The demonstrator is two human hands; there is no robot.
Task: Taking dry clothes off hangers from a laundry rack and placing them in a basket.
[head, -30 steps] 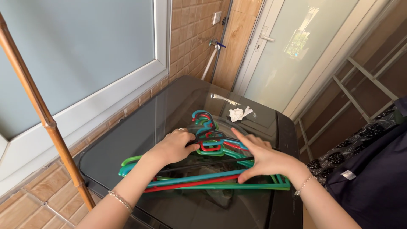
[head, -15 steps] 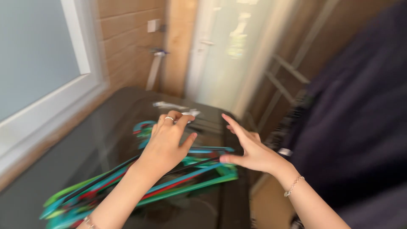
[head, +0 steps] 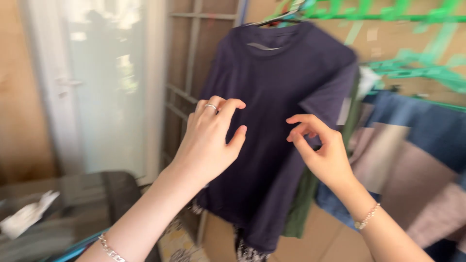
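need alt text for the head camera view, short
Two bare hands, left and right, reach with fingers spread toward a dark navy t-shirt hanging on a hanger; neither hand holds anything. Other clothes hang to the right under green hangers, and a frosted glass door stands to the left. The image is slightly blurred.

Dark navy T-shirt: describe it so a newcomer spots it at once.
Find the green drying rack along the top. Below its left end the dark navy T-shirt hangs, just behind both raised hands. It is the darkest, plainest garment; those to its right are blue, pinkish and olive.
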